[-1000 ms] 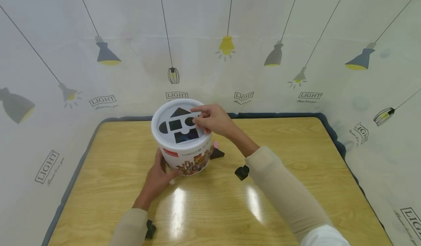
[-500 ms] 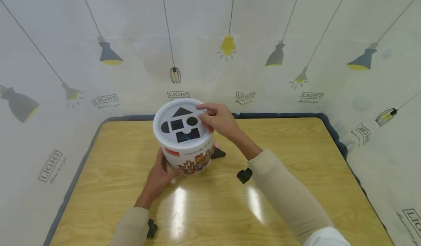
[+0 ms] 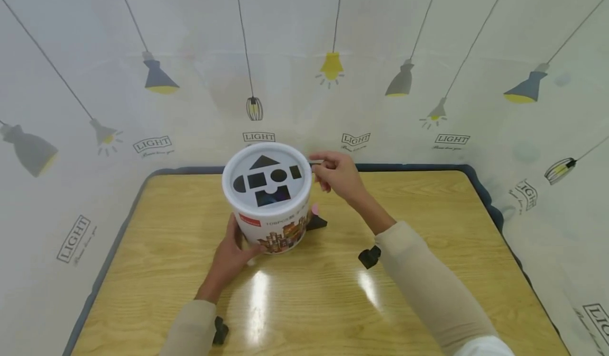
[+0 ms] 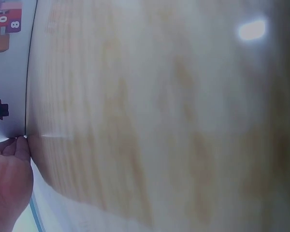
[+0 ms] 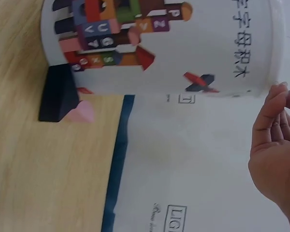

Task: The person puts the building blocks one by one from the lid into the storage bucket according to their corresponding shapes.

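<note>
A white lidded bucket (image 3: 273, 224) of toy blocks stands upright on the table, with shaped cut-outs in its white lid (image 3: 242, 201). My left hand (image 3: 231, 255) holds the bucket's lower left side, thumb across its front; in the left wrist view only part of that hand (image 4: 8, 176) shows. At the right of the lid's rim is my right hand (image 3: 340, 176), index finger extended and thumb below, with no object visible between them. In the right wrist view its fingertips (image 5: 278, 89) appear at the rim; contact is hard to tell.
A black wedge-shaped block (image 3: 317, 222) and a small pink piece (image 3: 315, 209) lie close against the bucket's right side. The wooden table (image 3: 304, 303) meets a lamp-printed cloth (image 3: 295, 81) behind, along a dark blue edge (image 3: 399, 167).
My right hand has moved right from over the lid to beside its rim, uncovering the round and rectangular holes. The left hand and bucket stay in place.
</note>
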### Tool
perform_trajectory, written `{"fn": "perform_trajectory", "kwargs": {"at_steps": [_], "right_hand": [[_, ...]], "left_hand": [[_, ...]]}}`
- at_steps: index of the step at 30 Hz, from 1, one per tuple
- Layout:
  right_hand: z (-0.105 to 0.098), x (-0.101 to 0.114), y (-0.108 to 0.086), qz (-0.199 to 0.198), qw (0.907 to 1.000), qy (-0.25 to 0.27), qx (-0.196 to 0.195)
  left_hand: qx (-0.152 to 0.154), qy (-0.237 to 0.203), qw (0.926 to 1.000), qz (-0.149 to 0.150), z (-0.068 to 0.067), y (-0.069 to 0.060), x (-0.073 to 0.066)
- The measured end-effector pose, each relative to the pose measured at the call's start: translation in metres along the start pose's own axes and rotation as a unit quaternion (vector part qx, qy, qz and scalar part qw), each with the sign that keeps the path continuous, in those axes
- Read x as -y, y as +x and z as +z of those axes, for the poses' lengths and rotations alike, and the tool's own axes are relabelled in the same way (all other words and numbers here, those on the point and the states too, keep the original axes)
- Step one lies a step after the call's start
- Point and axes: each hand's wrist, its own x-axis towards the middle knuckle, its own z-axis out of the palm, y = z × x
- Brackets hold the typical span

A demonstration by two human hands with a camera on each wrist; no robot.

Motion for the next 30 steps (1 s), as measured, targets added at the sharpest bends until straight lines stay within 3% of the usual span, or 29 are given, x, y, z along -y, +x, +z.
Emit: {"fn": "perform_trajectory", "kwargs": {"at_steps": [11,23,30], "right_hand": [[-0.005,-0.038,-0.010,0.054,0.9980,-0.028,0.017],[0.002,-0.079,-0.023,0.113,0.9929,-0.008,0.036],[0.007,-0.101,-0.031,0.137,0.9898,-0.027,0.027]], "left_hand": [[0.002,0.012,0.9996,-0.024,-0.001,-0.001,-0.002],[0.000,0.014,0.9998,-0.012,-0.002,-0.001,-0.001],[-0.003,0.016,0.9998,-0.015,-0.001,0.000,-0.001]]}}
